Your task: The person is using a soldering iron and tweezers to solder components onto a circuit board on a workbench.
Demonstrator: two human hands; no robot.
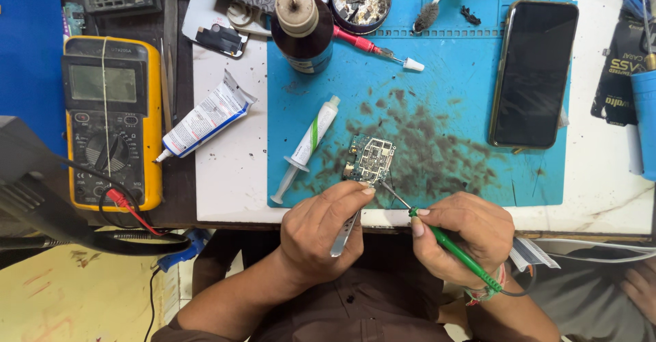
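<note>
Your left hand [321,229], closed on slim metal tweezers [345,233], steadies the small, light, fragile bare circuit board [370,159] at frame centre; your right hand [465,236] pinches a green-handled probe [447,243]; touch edges only.

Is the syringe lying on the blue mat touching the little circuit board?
Apart. The head view shows the syringe lying left of the circuit board, with a strip of bare blue mat plainly visible between them.

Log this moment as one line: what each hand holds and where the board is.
left hand: tweezers | right hand: green tool, tip at board | board: on blue mat | phone: face up on mat
</note>
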